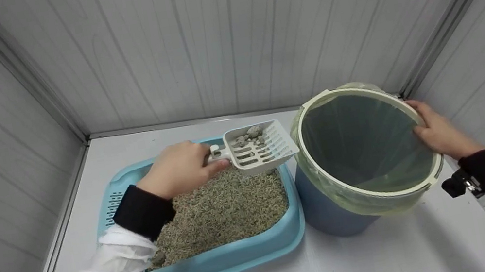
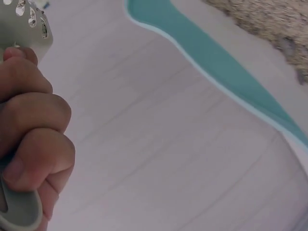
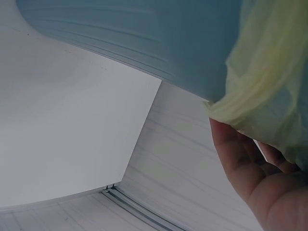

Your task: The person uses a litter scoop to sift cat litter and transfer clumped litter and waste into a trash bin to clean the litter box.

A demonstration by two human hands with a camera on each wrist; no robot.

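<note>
Scoop (image 1: 260,148), light stiff plastic, clumps loose inside; left hand (image 1: 179,168) fisted round its handle. Right of the scoop, right hand (image 1: 439,132) grips the bin (image 1: 364,155) rim and thin, slippery liner.

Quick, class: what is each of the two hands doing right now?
Left hand: closed round the handle of the scoop, which carries clumps.
Right hand: grips the rim of the tilted bin.

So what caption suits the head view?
Left hand holds a scoop of clumps beside the bin, which the right hand tilts.
</note>
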